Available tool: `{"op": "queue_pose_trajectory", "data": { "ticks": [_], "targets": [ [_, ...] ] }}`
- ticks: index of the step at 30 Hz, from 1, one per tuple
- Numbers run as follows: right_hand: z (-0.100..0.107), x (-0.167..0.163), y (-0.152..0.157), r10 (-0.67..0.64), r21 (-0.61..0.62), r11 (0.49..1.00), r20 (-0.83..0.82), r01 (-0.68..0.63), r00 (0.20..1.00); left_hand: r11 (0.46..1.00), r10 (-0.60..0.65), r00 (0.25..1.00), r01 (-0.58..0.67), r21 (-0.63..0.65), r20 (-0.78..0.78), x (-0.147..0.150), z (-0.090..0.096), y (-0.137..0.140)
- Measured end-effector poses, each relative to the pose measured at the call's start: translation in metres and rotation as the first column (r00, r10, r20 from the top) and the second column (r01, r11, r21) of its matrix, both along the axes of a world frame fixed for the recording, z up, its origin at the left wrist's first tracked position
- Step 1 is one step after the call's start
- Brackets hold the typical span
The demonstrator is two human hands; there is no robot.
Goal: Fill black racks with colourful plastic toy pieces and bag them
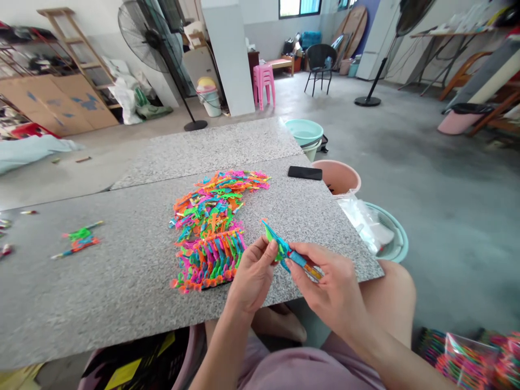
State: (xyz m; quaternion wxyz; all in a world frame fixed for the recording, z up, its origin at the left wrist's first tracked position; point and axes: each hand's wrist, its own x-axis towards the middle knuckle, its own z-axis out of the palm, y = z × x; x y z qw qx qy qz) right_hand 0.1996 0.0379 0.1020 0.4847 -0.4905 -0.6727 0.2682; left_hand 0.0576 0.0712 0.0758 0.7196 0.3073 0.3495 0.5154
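Note:
Above the near edge of the stone-topped table, a small blue plastic toy (298, 259) with a green part and an orange-yellow tube is held between both hands. My left hand (254, 273) pinches its blue-and-green end between thumb and fingers. Closed around the tube end is my right hand (331, 279). Just left of my hands, similar toys stand in a tight row (211, 260) in pink, green, blue and orange. Behind that row spreads a loose heap of small plastic toys (215, 200). The exact kind of toy is too small to make out.
A black phone (304, 173) lies near the table's right edge. Beside that edge stand a salmon basin (341, 173) and a teal basin (402, 238) with clear plastic bags (363, 222). A few toys (83, 238) lie apart on the left. Bagged colourful pieces (467, 360) sit at lower right.

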Motion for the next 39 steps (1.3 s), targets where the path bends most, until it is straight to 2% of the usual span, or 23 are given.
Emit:
{"op": "queue_pose_trajectory", "data": {
  "ticks": [4, 8, 12, 17, 19, 21, 24, 26, 29, 30, 32, 34, 36, 38, 39],
  "targets": [
    [-0.004, 0.0, 0.001, 0.008, -0.103, 0.995, -0.085, -0.017, 0.996, 0.999, 0.022, 0.999, -0.021, 0.049, -0.025, 0.005, 0.001, 0.0],
    [-0.007, 0.002, 0.007, 0.038, -0.214, 0.974, -0.171, -0.075, 0.985, 0.98, 0.162, 0.979, -0.145, 0.137, -0.121, 0.007, -0.004, -0.004],
    [-0.016, 0.005, 0.019, 0.034, -0.296, 0.951, -0.183, -0.088, 0.983, 0.946, 0.294, 0.906, -0.229, 0.231, -0.306, 0.015, -0.009, -0.012],
    [-0.039, 0.005, 0.016, 0.007, -0.276, 0.961, -0.113, -0.038, 0.994, 0.913, 0.405, 0.802, -0.331, 0.237, -0.438, 0.027, -0.019, -0.027],
    [-0.047, 0.005, 0.011, -0.011, -0.262, 0.965, -0.122, -0.022, 0.993, 0.921, 0.384, 0.768, -0.281, 0.269, -0.513, 0.026, -0.022, -0.031],
    [-0.053, 0.006, 0.008, -0.013, -0.24, 0.97, -0.171, -0.029, 0.985, 0.937, 0.323, 0.757, -0.169, 0.306, -0.568, 0.02, -0.023, -0.032],
    [-0.056, 0.01, 0.01, 0.102, -0.236, 0.96, -0.213, -0.152, 0.972, 0.948, 0.24, 0.762, -0.051, 0.314, -0.602, 0.008, -0.023, -0.029],
    [-0.056, 0.014, 0.015, 0.215, -0.241, 0.939, -0.149, -0.246, 0.965, 0.947, 0.264, 0.748, -0.08, 0.313, -0.609, 0.001, -0.023, -0.027],
    [-0.059, 0.021, 0.025, 0.244, -0.214, 0.948, 0.024, -0.234, 0.969, 0.936, 0.276, 0.681, -0.031, 0.35, -0.678, -0.014, -0.019, -0.023],
    [-0.062, 0.023, 0.029, 0.226, -0.207, 0.956, 0.065, -0.208, 0.972, 0.925, 0.281, 0.645, 0.015, 0.38, -0.71, -0.022, -0.016, -0.021],
    [-0.074, 0.025, 0.04, 0.193, -0.203, 0.964, 0.087, -0.172, 0.977, 0.873, 0.375, 0.52, 0.079, 0.481, -0.767, -0.042, -0.007, -0.017],
    [-0.092, 0.021, 0.054, 0.171, -0.219, 0.963, 0.053, -0.156, 0.984, 0.797, 0.531, 0.298, 0.144, 0.587, -0.793, -0.062, -0.002, -0.011],
    [-0.113, 0.009, 0.071, 0.165, -0.268, 0.951, 0.007, -0.157, 0.986, 0.766, 0.544, 0.1, 0.346, 0.542, -0.833, -0.077, -0.003, -0.004],
    [-0.131, -0.011, 0.088, 0.148, -0.338, 0.931, 0.003, -0.138, 0.989, 0.758, 0.496, -0.045, 0.51, 0.407, -0.867, -0.082, -0.012, 0.0],
    [-0.138, -0.023, 0.095, 0.131, -0.358, 0.927, 0.02, -0.115, 0.991, 0.757, 0.48, -0.097, 0.548, 0.356, -0.872, -0.082, -0.017, 0.002]
  ]
}}
